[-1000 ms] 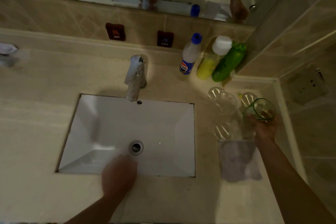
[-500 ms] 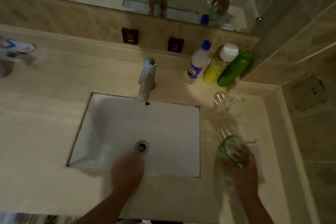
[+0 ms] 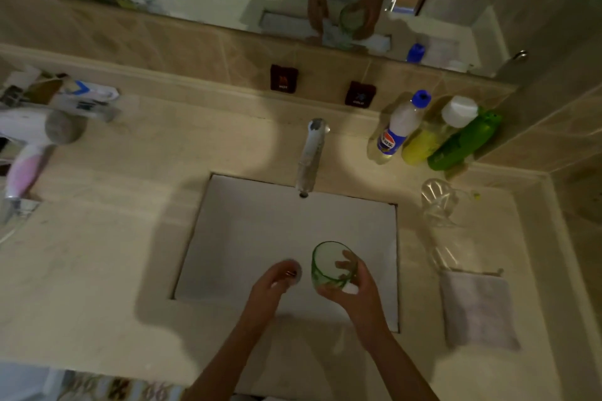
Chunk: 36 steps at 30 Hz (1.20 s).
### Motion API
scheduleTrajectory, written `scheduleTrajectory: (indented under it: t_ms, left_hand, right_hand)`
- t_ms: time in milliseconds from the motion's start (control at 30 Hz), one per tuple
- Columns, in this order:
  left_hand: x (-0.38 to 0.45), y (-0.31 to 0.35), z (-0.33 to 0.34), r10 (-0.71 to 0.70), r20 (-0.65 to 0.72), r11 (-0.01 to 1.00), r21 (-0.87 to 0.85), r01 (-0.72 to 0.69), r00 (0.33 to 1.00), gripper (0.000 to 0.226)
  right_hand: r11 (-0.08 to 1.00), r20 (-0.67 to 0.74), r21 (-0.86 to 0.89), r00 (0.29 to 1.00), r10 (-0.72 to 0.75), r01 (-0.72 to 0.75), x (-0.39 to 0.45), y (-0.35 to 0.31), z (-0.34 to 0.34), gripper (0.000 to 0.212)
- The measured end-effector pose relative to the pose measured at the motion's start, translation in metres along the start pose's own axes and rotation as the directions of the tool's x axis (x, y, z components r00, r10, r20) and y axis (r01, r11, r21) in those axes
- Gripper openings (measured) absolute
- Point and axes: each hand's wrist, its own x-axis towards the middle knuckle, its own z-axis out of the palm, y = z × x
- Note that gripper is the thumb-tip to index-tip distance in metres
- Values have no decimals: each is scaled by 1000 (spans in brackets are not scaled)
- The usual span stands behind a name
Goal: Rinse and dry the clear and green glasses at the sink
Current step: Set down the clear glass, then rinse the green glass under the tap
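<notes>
My right hand (image 3: 353, 290) grips the green glass (image 3: 329, 262) from the side and holds it tilted over the white sink (image 3: 247, 221), near the drain. My left hand (image 3: 272, 283) hovers just left of the glass with loosely curled fingers and holds nothing. A clear glass (image 3: 438, 202) stands on the counter right of the sink, and another clear glass (image 3: 448, 252) sits nearer to me, faint in the dim light. The chrome tap (image 3: 311, 156) stands at the sink's far edge; no water shows.
A folded pale cloth (image 3: 477, 309) lies on the counter at the right. Three bottles, white-blue (image 3: 402, 125), yellow (image 3: 426, 138) and green (image 3: 462, 142), stand in the back right corner. A hair dryer (image 3: 29, 153) and small packets lie at the left. A mirror runs along the wall.
My right hand has carried the green glass from the right counter leftward to over the sink. My left hand has moved up beside it, off the sink's front edge.
</notes>
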Motion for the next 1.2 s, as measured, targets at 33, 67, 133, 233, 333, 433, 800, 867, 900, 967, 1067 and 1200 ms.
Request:
scheduleTrajectory:
  t_ms: [33, 67, 133, 233, 333, 433, 800, 867, 900, 967, 1067, 1200]
  left_hand:
    - [-3, 10, -5, 23, 58, 994, -108, -16, 998, 37]
    - [-6, 16, -9, 50, 123, 986, -163, -29, 991, 43]
    - [-8, 26, -13, 85, 250, 971, -237, -24, 964, 61]
    - [-1, 26, -19, 62, 309, 947, -318, 41, 949, 79]
    - [13, 22, -25, 40, 272, 949, -312, 48, 961, 83]
    - [27, 22, -30, 0, 176, 945, -323, 57, 984, 84]
    - [71, 48, -43, -14, 158, 987, -156, 38, 987, 87]
    - [79, 53, -40, -4, 154, 993, -119, 22, 988, 84]
    - [82, 55, -38, 5, 154, 995, -103, 11, 988, 83]
    - [87, 58, -33, 22, 155, 997, -73, -11, 988, 83]
    - [94, 63, -26, 46, 163, 997, -62, -36, 986, 82]
    - [104, 65, -21, 57, 158, 998, -25, -54, 986, 84]
  right_hand:
    - [1000, 12, -6, 1000, 0, 0, 0, -4, 7, 81]
    - [1000, 16, -15, 1000, 5, -5, 2, -6, 14, 80]
    - [999, 12, -41, 999, 33, -32, 4, -11, 27, 77]
    - [997, 18, -26, 997, 74, -73, 6, -17, 44, 62]
    - [992, 69, 92, 994, 85, -91, 1, -28, 59, 48]
    - [985, 121, 159, 991, 49, -68, -4, -34, 64, 36]
    - [831, -116, -419, 886, -449, 366, 109, -132, 24, 37]
    - [630, 74, -610, 826, -559, 481, 135, -158, 23, 64]
    - [533, 171, -674, 810, -560, 511, 146, -168, 24, 72]
    - [379, 296, -748, 785, -544, 545, 159, -181, 31, 74]
    - [219, 364, -782, 712, -601, 584, 173, -182, 42, 63]
    - [187, 360, -784, 680, -639, 591, 186, -173, 49, 53]
